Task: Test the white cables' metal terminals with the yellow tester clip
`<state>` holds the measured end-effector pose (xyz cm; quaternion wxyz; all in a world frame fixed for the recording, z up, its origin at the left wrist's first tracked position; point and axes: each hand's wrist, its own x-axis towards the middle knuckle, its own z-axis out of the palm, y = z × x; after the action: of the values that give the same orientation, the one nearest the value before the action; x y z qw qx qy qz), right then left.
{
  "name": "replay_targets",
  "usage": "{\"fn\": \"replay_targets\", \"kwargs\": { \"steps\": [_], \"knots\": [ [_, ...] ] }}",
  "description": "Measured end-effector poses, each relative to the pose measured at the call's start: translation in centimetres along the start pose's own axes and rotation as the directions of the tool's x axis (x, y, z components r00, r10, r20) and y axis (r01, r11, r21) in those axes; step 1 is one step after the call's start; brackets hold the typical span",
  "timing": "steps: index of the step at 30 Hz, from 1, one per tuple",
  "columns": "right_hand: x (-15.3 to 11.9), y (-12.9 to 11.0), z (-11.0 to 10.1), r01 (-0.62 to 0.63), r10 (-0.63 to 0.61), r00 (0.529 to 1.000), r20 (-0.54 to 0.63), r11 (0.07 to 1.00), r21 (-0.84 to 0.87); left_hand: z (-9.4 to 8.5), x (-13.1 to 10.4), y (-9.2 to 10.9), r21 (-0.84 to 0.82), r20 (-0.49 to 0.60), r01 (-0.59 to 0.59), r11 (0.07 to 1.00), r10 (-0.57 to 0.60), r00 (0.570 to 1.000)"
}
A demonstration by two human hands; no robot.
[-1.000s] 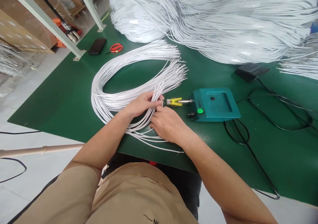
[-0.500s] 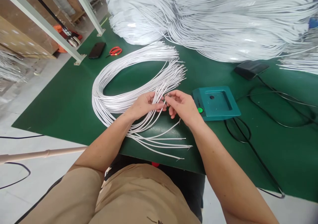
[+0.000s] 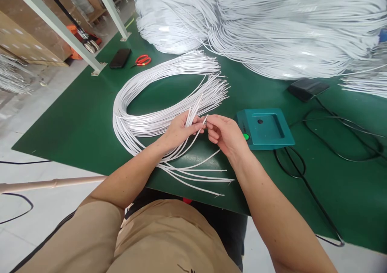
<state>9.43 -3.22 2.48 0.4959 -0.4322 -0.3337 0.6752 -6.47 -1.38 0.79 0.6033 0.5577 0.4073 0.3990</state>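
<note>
Several white cables point(image 3: 192, 117) are gripped near their ends by my left hand point(image 3: 180, 128), thumb pressed across them. My right hand point(image 3: 225, 132) pinches the end of one cable point(image 3: 205, 119) between thumb and fingertips, close against the left thumb; the very tip is partly hidden. Behind and to the left lies a looped bundle of white cables point(image 3: 121, 103), its cut ends fanned toward the right. A few separate cable ends point(image 3: 208, 179) with frayed tips stretch across the table in front of my wrists.
A teal device with a recessed tray and green button point(image 3: 267, 128) sits right of my right hand. A black box point(image 3: 306, 89) with black cords lies beyond it. Red-handled scissors point(image 3: 143, 60) and a black phone-like object point(image 3: 120, 58) rest at back left. Large white cable piles point(image 3: 281, 31) fill the back.
The view has shifted slightly. My right hand has moved a little to the right and its fingers are curled closer at the cable end; the left hand keeps its hold.
</note>
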Motion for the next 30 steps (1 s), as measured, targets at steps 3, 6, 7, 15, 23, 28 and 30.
{"fn": "replay_targets", "kwargs": {
  "steps": [3, 6, 7, 15, 23, 28, 30],
  "knots": [
    [-0.2, -0.3, 0.2, 0.010, -0.011, 1.000, -0.014, 1.000, -0.021, -0.1, -0.1, 0.2, -0.020, 0.083, -0.005, 1.000, 0.007, 0.997],
    [-0.4, -0.7, 0.1, 0.077, -0.078, 0.997, -0.001, 0.990, -0.115, -0.2, -0.1, 0.2, -0.012, 0.157, 0.002, 1.000, 0.000, 0.988],
    [-0.4, -0.8, 0.1, 0.093, -0.092, 0.996, 0.009, 0.985, -0.143, -0.3, -0.1, 0.2, -0.010, 0.172, 0.005, 1.000, -0.003, 0.985],
    [-0.1, -0.8, -0.6, 0.107, -0.121, 0.991, -0.055, 0.971, -0.214, -0.7, 0.1, 0.0, 0.007, 0.193, -0.058, 0.998, 0.056, 0.980],
    [-0.5, -1.3, -0.2, -0.001, -0.010, 0.999, -0.047, 0.973, -0.231, -0.6, -0.1, 0.1, 0.139, 0.081, -0.112, 0.984, 0.101, 0.992],
    [-0.8, -1.8, -0.2, 0.003, -0.017, 0.999, -0.037, 0.940, -0.342, -0.6, 0.0, -0.2, 0.095, 0.092, -0.120, 0.988, 0.111, 0.990],
    [-0.8, -1.6, -0.3, 0.086, -0.103, 0.994, -0.021, 0.915, -0.395, -0.6, 0.1, -0.3, 0.083, 0.094, -0.110, 0.991, 0.102, 0.990]
  ]
}}
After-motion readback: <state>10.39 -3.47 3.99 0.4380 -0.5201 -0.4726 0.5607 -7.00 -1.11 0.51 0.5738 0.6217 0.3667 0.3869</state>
